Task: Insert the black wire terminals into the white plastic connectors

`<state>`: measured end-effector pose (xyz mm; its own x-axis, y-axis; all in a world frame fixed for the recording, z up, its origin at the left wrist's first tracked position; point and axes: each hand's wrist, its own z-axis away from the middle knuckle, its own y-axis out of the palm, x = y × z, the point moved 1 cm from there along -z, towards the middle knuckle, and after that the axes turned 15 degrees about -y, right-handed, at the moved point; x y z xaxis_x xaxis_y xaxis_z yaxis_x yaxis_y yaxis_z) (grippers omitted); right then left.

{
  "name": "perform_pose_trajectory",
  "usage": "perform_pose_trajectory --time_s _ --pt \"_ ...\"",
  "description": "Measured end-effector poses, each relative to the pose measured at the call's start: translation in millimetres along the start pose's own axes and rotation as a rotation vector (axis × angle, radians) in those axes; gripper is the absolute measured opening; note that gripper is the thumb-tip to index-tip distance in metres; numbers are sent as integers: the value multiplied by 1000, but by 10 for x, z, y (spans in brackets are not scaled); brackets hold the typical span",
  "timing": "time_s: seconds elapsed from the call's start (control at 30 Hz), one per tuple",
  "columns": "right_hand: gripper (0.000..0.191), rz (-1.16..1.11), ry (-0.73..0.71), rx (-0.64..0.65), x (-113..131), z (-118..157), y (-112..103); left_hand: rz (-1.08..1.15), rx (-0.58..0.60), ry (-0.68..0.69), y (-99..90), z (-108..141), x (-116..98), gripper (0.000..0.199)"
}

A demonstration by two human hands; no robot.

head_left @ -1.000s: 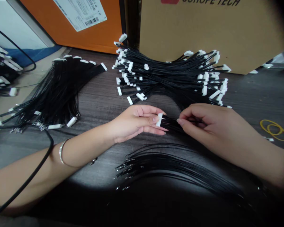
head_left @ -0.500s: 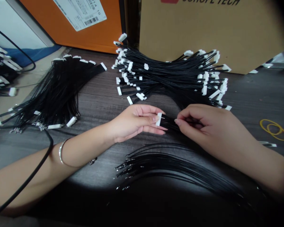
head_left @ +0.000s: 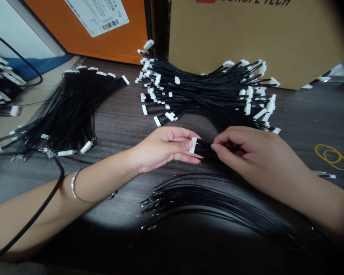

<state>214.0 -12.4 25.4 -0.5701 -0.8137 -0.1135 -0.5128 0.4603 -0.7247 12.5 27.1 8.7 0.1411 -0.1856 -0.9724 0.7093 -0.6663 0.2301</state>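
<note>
Near the middle of the view, my left hand (head_left: 169, 148) pinches a white connector (head_left: 193, 145) between thumb and fingers. Black wires (head_left: 205, 148) run from that connector toward my right hand (head_left: 240, 149), whose thumb and forefinger are closed on them just to the right. One thin tip shows at the connector's right edge. Below both hands lies a loose bundle of black wires (head_left: 200, 196) with small metal ends at its left. Behind the hands is a large pile of black cables (head_left: 200, 86) with white connectors at both ends.
Another cable bundle (head_left: 71, 107) lies at the left, with more connectors (head_left: 0, 95) beyond it. An orange box (head_left: 109, 42) and a cardboard box (head_left: 246, 38) stand at the back. Yellow rubber bands (head_left: 331, 157) lie at the right. A black cord (head_left: 50, 194) crosses my left forearm.
The white connector and my left fingertips have shifted very slightly to the right. The thin tip at the connector shows a little shorter.
</note>
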Motion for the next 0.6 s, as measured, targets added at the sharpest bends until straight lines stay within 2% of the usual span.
perform_pose_trajectory --time_s 0.2,0.33,0.37,0.43,0.53,0.6 --pt "14 19 -38 -8 35 13 78 -36 -7 4 14 -13 10 13" --pt "13 16 -53 20 -11 21 8 -38 10 27 35 -4 23 14" --pt "19 21 -48 35 -29 21 -18 -40 21 34 48 5 27 14" --pt "35 -4 -45 127 -53 23 -64 -58 51 51 77 27 31 16" --pt "30 -118 -31 340 -33 55 -136 -109 64 126 99 53 10 16" --pt "31 -226 22 402 9 117 -220 -226 -1 242 85 59 -21 16"
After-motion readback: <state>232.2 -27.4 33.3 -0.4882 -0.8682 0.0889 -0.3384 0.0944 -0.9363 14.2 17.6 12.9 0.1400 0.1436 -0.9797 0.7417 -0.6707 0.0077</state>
